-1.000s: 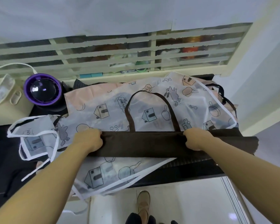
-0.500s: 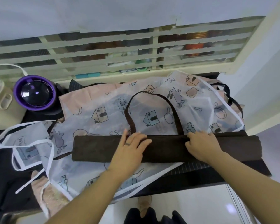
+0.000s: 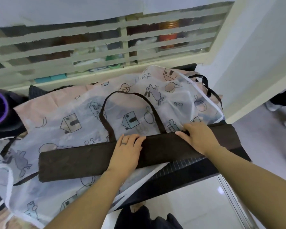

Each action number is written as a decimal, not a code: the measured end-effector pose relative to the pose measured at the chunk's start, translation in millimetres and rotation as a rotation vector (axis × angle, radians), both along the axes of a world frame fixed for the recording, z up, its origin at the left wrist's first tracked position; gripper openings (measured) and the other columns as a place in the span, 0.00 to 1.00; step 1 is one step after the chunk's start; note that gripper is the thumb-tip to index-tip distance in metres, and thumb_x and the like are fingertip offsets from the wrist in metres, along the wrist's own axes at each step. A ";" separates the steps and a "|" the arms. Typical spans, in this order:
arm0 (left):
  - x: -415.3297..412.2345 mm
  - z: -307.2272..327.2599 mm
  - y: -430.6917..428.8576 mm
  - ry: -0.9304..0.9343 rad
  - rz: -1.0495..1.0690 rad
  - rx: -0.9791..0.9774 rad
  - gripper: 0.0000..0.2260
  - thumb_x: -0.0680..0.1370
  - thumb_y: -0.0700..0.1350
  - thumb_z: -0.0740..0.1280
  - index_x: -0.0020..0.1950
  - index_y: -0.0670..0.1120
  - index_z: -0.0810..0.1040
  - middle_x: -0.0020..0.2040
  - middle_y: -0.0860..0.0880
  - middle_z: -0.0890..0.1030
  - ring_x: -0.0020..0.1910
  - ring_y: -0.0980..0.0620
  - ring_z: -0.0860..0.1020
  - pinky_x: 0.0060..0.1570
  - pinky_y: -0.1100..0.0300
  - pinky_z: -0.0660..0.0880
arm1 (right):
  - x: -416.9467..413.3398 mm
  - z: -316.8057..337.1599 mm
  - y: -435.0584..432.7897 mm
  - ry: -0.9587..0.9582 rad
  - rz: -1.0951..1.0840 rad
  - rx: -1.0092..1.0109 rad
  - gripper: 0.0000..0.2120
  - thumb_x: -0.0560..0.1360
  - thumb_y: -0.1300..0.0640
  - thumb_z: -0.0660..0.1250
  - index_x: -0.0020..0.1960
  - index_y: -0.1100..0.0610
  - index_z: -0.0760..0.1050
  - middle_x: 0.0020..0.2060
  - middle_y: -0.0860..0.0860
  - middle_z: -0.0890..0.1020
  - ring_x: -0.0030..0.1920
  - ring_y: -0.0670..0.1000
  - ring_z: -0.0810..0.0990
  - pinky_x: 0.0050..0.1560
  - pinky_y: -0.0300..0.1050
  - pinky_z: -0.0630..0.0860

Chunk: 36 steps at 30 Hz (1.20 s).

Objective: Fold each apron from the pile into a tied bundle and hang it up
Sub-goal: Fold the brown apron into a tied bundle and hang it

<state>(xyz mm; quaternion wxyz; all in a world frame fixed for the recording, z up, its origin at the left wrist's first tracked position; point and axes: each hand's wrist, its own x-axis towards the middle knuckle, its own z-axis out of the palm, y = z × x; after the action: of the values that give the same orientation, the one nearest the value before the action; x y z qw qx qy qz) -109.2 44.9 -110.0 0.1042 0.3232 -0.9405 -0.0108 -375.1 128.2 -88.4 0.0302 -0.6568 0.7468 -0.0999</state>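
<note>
Brown apron (image 3: 82,161): left hand (image 3: 126,151) and right hand (image 3: 199,138) press it flat, fingers straight; crease evenly, loop (image 3: 157,117) free.

Short printed wording inside cloud-shaped bubble (image 3: 96,108) on translucent printed apron (image 3: 82,116), just left of dark strap loop (image 3: 106,123). Lettering small, upside down from head view, set in two lines: one reads "and", other too smeared to make out. Label on red tin (image 3: 168,38) behind window slats (image 3: 73,45): pale marks only, blurred, not legible. Faces of teal boxes (image 3: 50,78) below slats: too small to tell.
</note>
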 end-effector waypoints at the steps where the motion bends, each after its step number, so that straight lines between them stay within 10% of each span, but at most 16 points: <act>1: -2.2 0.4 -1.3 0.042 0.031 0.001 0.16 0.77 0.48 0.55 0.55 0.47 0.79 0.51 0.47 0.80 0.47 0.46 0.80 0.54 0.49 0.76 | -4.0 -2.5 0.5 -0.019 -0.009 -0.023 0.21 0.75 0.35 0.52 0.35 0.50 0.63 0.28 0.46 0.67 0.33 0.54 0.72 0.36 0.48 0.69; 11: -6.6 4.3 -10.8 0.130 0.038 -0.098 0.12 0.79 0.47 0.55 0.40 0.46 0.74 0.32 0.50 0.74 0.30 0.49 0.74 0.40 0.56 0.61 | -27.3 -19.4 3.3 -0.053 -0.057 -0.102 0.29 0.75 0.32 0.49 0.31 0.55 0.66 0.32 0.51 0.71 0.31 0.53 0.70 0.30 0.43 0.62; 17: 0.3 -8.4 -12.3 0.076 0.024 -0.055 0.11 0.79 0.46 0.56 0.51 0.47 0.77 0.42 0.49 0.77 0.38 0.48 0.76 0.43 0.55 0.63 | -37.7 -17.2 -1.5 0.073 -0.084 -0.002 0.29 0.75 0.30 0.41 0.27 0.50 0.56 0.23 0.45 0.62 0.24 0.51 0.64 0.30 0.43 0.59; 23: 3.6 -12.5 -8.3 0.174 0.021 -0.089 0.12 0.73 0.38 0.65 0.55 0.48 0.72 0.51 0.48 0.76 0.47 0.48 0.72 0.46 0.56 0.63 | -37.1 -14.9 -4.3 -0.115 -0.383 -0.089 0.27 0.74 0.33 0.59 0.27 0.52 0.61 0.23 0.49 0.68 0.28 0.55 0.70 0.39 0.51 0.71; 26: 3.2 -10.4 -8.0 0.179 -0.024 -0.141 0.13 0.69 0.37 0.65 0.51 0.48 0.74 0.48 0.48 0.74 0.44 0.48 0.68 0.45 0.56 0.61 | -15.6 -2.7 -7.7 -0.239 -0.483 -0.436 0.18 0.73 0.43 0.64 0.35 0.58 0.74 0.36 0.54 0.78 0.43 0.56 0.75 0.52 0.48 0.67; 28: 3.0 -7.3 -7.7 0.147 -0.059 -0.148 0.11 0.69 0.38 0.63 0.49 0.48 0.78 0.44 0.49 0.76 0.43 0.49 0.67 0.44 0.57 0.60 | 29.6 7.5 -8.6 -0.298 -0.185 -0.469 0.11 0.75 0.52 0.65 0.41 0.59 0.78 0.43 0.53 0.80 0.47 0.55 0.75 0.54 0.46 0.65; 31: 3.2 -2.6 -7.4 0.080 -0.104 -0.169 0.12 0.70 0.41 0.62 0.49 0.49 0.81 0.43 0.50 0.78 0.43 0.49 0.67 0.43 0.57 0.60 | 87.8 -6.3 10.7 -0.197 0.184 -0.221 0.13 0.77 0.51 0.60 0.55 0.54 0.79 0.55 0.50 0.80 0.58 0.51 0.75 0.65 0.50 0.64; 36: 11.1 -5.0 -9.4 0.046 -0.151 -0.097 0.13 0.72 0.39 0.68 0.55 0.48 0.81 0.43 0.49 0.78 0.39 0.49 0.74 0.43 0.57 0.64 | 65.6 -29.9 29.7 -0.124 0.140 0.053 0.23 0.80 0.42 0.50 0.70 0.51 0.69 0.72 0.53 0.68 0.74 0.54 0.62 0.74 0.53 0.48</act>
<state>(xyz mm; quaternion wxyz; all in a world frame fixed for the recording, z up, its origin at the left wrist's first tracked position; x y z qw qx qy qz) -98.1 35.6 -115.0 0.1401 0.2457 -0.9590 0.0198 -309.5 157.8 -118.3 0.1008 -0.6989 0.6981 -0.1184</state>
